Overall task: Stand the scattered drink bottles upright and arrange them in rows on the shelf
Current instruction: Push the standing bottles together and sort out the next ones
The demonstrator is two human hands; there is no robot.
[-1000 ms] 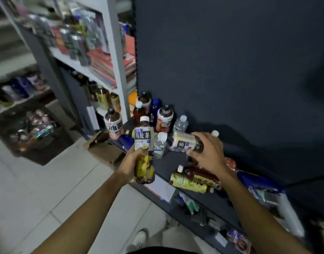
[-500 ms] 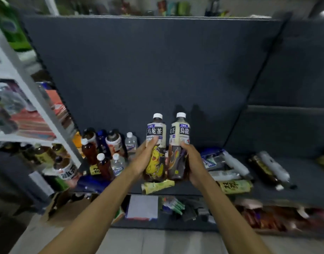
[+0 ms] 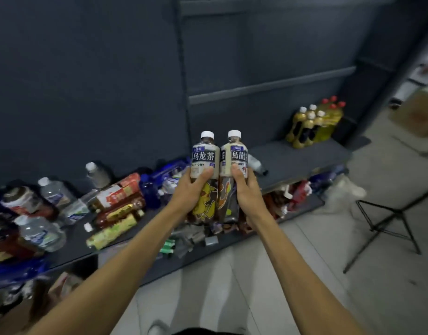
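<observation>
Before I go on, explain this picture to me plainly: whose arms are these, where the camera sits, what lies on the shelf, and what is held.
There is no machine here. A person wears one wide-angle camera on the head, so you look forward and down along their two bare arms.

The left hand grips an oolong tea bottle with a yellow cartoon. The right hand grips a second oolong tea bottle. Both are upright, side by side, white caps up.

Behind them runs a dark shelf. On its left part, scattered bottles lie on their sides among water bottles. At its far right, a group of upright bottles already stands together.
</observation>
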